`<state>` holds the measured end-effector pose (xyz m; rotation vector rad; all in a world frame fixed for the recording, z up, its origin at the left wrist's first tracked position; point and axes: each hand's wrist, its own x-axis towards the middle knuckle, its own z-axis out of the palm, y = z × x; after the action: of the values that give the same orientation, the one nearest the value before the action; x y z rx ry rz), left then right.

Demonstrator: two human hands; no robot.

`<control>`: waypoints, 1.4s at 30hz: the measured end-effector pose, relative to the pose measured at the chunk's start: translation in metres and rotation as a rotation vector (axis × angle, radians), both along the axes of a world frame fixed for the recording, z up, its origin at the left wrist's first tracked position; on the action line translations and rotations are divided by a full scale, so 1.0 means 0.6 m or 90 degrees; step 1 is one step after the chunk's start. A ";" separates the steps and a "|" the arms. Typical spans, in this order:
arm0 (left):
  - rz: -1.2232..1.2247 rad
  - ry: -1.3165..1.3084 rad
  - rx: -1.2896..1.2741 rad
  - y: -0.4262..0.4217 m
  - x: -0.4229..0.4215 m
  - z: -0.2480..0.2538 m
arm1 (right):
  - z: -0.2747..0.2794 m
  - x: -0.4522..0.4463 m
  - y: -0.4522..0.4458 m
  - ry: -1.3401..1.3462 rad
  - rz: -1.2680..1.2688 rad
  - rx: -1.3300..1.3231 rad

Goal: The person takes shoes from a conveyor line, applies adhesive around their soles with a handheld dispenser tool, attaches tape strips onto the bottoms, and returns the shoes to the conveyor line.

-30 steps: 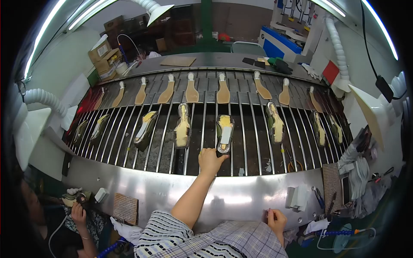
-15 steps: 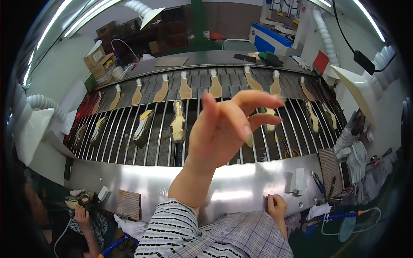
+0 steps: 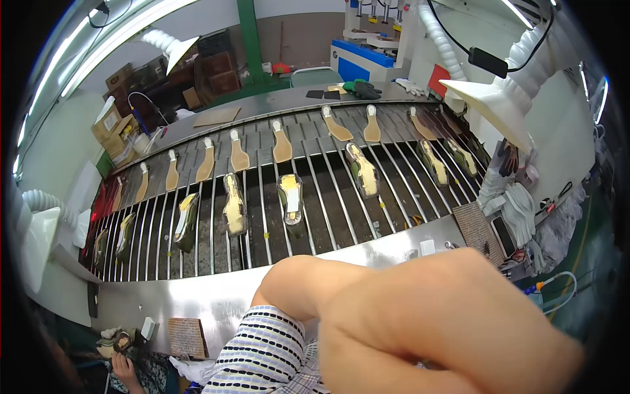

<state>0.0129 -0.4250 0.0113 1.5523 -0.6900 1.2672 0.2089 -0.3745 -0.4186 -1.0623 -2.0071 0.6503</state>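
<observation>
My left hand (image 3: 453, 315) is raised close to the camera over the metal table edge (image 3: 216, 269), large and slightly blurred at the lower right. Its back and wrist show, while the fingers are hidden or smeared, so I cannot tell whether they grip anything. The striped sleeve (image 3: 256, 348) covers that arm. My right hand does not show. Beyond the hand, several lasted shoes lie bottom up on a rack of metal rollers, among them a shoe with a white strip (image 3: 291, 200) and a shoe with a cream bottom (image 3: 363, 169). Tan soles (image 3: 282, 144) with white heel ends line the row behind.
At lower left, another person's hand (image 3: 123, 368) is at a shoe (image 3: 113, 343). A corrugated pad (image 3: 187, 337) and a white block (image 3: 148, 328) lie on the table. Rightward are a second pad (image 3: 478, 230), a phone (image 3: 504, 235) and a lamp-like hood (image 3: 489, 111).
My left hand has come from above the rollers back towards the camera and to the right. The view has turned right, and my right hand has dropped out of sight.
</observation>
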 end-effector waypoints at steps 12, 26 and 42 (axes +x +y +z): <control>-0.326 0.139 -0.029 -0.108 0.183 0.012 | 0.242 0.001 -0.124 0.028 -0.056 -0.127; 0.511 0.494 -0.755 -0.180 0.142 -0.419 | 0.292 0.135 -0.203 0.091 -0.335 0.038; 0.654 0.613 -0.431 -0.153 0.258 -0.493 | 0.226 0.200 -0.182 -0.026 -0.373 -0.241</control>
<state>0.1678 -0.5166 -0.2847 1.6570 1.1651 1.0159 0.3291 -0.4836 -0.2829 -1.8033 -1.5112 0.6977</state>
